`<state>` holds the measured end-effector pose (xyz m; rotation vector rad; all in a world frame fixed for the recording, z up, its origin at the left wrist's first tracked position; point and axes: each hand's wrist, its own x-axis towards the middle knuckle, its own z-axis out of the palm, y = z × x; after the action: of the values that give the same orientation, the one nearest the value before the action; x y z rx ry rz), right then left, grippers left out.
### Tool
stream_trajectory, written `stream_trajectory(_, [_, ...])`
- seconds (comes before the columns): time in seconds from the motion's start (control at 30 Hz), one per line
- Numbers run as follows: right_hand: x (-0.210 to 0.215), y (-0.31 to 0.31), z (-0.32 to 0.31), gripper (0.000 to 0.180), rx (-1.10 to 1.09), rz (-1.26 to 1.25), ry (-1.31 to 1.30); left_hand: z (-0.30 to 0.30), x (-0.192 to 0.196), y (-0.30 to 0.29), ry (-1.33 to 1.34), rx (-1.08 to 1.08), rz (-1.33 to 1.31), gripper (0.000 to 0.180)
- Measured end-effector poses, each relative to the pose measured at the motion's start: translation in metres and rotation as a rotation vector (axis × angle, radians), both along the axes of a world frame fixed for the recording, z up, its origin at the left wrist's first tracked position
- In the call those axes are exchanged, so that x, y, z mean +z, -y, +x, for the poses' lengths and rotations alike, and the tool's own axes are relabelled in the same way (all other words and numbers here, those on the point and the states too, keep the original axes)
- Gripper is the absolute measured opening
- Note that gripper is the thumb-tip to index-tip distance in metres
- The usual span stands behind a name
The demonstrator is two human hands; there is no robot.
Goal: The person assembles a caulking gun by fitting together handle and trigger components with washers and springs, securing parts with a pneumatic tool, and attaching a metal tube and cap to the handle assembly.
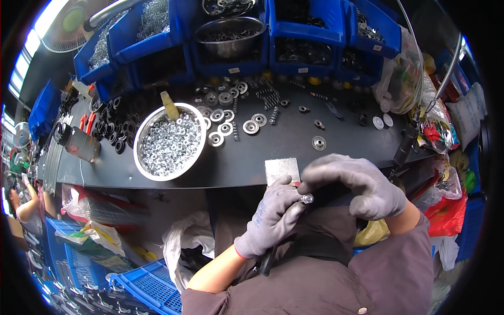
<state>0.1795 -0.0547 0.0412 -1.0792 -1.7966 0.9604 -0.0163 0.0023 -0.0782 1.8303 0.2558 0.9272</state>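
Observation:
In a grey glove, my left hand (270, 220) is closed around a slim piece with a round, shiny metal end (307, 199), held just in front of the bench edge. A black handle (266, 262) sticks out below that hand; whether it belongs to the same piece is hidden. My right hand (362, 184), gloved too, arches beside it with fingers bent and thumb apart, and nothing shows in its grasp. Its fingertips come close to a small red bit by the left hand; contact is unclear. Just beyond lies a square metal plate (282, 171) at the bench edge.
On the dark bench (252, 157) stands a steel bowl (137, 152) of small metal parts. Round flanged discs (251, 126), springs (269, 97) and a lone disc (318, 143) lie beyond. Blue bins (231, 68) line the back. A bottle (81, 144) stands left; another person (29, 207) is far left.

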Motion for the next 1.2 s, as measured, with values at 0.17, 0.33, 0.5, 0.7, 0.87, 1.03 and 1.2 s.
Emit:
stream_trajectory(0.17, [0.007,0.011,-0.002,0.034,-0.259,-0.325,-0.279,-0.001,-0.003,-0.001,-0.003,-0.011,-0.01,0.017])
stream_trajectory(0.33, [-0.022,-0.004,0.025,0.033,0.052,0.109,0.024,0.0,-0.002,0.0,0.016,-0.004,0.007,0.016])
stream_trajectory(0.5, [-0.009,-0.001,0.0,0.034,-0.149,0.044,-0.038,-0.001,-0.002,-0.002,-0.041,-0.04,0.034,0.017])
stream_trajectory(0.7, [-0.033,0.0,0.014,0.053,-0.274,0.043,-0.504,0.002,0.003,0.0,0.043,-0.012,0.026,0.016])
stream_trajectory(0.87, [-0.074,0.01,0.032,0.045,-0.607,0.03,-0.282,0.001,0.006,-0.001,0.027,-0.052,0.001,0.015])
stream_trajectory(1.03, [-0.124,-0.004,0.063,0.029,-0.877,0.164,0.033,-0.011,0.02,-0.008,-0.016,-0.14,-0.132,0.026])
stream_trajectory(1.2, [-0.145,-0.008,0.08,0.034,-0.987,0.248,0.188,-0.029,0.048,-0.029,-0.244,0.182,-0.118,0.034])
